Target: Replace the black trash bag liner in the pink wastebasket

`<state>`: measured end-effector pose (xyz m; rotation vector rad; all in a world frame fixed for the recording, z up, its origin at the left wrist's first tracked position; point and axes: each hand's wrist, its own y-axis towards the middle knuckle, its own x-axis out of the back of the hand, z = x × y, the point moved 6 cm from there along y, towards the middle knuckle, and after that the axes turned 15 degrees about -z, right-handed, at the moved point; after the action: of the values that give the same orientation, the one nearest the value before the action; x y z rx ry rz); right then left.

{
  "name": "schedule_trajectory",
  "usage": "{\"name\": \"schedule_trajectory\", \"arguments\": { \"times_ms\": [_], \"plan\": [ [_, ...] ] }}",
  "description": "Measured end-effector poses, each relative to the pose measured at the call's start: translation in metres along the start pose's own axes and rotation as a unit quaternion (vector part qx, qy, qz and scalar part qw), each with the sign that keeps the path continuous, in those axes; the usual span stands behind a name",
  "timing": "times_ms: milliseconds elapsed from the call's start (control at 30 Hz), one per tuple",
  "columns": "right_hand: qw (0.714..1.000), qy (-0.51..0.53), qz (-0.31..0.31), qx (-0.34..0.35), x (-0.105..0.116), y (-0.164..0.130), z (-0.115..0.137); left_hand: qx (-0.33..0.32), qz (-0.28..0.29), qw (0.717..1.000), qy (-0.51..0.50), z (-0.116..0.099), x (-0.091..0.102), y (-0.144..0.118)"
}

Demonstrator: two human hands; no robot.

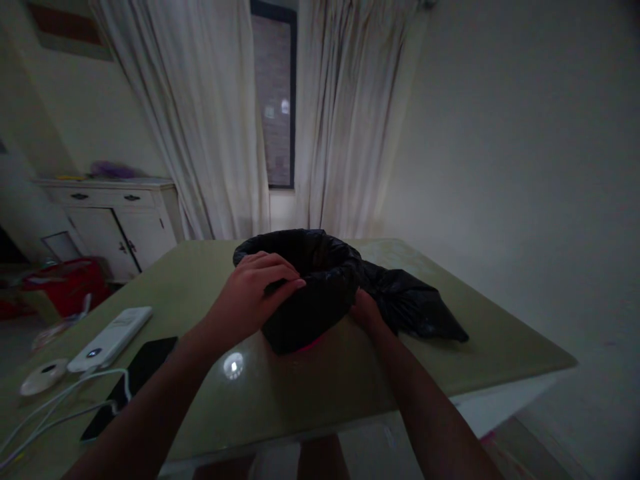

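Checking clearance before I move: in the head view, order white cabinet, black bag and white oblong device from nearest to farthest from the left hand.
From the left hand:
1. Black bag: touching it, in front.
2. White oblong device: on the table, to its left.
3. White cabinet: beyond the table, far left.

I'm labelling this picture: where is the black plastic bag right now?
In the head view, the black plastic bag is just below centre on the table, the left hand at its rim and the right hand beside its loose right end.
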<state>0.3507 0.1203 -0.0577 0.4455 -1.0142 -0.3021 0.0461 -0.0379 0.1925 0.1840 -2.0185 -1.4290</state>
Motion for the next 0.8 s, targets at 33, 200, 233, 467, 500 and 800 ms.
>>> {"name": "schedule_trajectory", "arguments": {
  "times_ms": [33, 200, 233, 467, 500, 800],
  "plan": [
    [1.0, 0.003, 0.002, 0.003, 0.0, 0.0, 0.0, 0.014, -0.012, 1.0, -0.012, -0.001, 0.003, 0.006],
    [1.0, -0.009, 0.014, -0.002, -0.004, 0.002, -0.006, 0.079, -0.122, 0.989, -0.021, 0.001, 0.018, 0.042],
    [1.0, -0.017, 0.01, -0.008, -0.004, 0.002, -0.008, 0.084, -0.142, 0.986, -0.007, 0.004, 0.019, 0.05],
    [0.999, -0.046, 0.002, 0.015, -0.007, 0.002, -0.008, 0.087, -0.267, 0.955, 0.094, 0.036, 0.031, 0.113],
    [0.999, -0.046, 0.002, 0.016, -0.006, 0.002, -0.006, 0.097, -0.271, 0.953, 0.093, 0.044, 0.031, 0.122],
    [0.999, -0.047, 0.016, 0.017, -0.001, 0.0, 0.001, 0.296, -0.42, 0.85, 0.116, 0.132, 0.072, 0.138]
  ]
}}
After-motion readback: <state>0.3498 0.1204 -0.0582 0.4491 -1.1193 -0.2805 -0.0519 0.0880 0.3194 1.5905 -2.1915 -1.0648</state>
